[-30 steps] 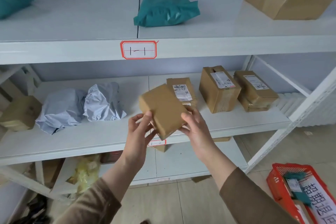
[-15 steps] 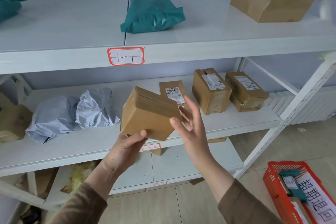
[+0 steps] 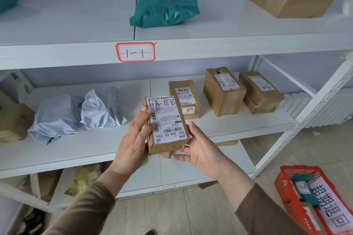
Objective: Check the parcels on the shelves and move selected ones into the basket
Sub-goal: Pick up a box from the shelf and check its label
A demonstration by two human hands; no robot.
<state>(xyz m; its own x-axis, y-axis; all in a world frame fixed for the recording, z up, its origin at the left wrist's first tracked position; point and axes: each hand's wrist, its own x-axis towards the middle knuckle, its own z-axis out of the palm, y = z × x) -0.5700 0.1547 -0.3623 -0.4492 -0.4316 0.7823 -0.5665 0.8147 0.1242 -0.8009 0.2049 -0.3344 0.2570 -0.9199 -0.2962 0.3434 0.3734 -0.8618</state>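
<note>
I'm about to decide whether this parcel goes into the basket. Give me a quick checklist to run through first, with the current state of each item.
1. Held parcel has its label facing the camera: ok.
2. Label upright for reading: not ok, print is upside down.
3. Left hand grips the parcel's side: ok.
4. Right hand supports the lower corner: ok, fingers relaxed.
5. Red basket has room: cannot tell, partly out of frame.

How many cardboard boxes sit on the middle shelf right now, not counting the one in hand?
4: three labelled boxes in a row right of centre, plus one at the far left edge, partly cut off. Others may be hidden out of frame.
</note>
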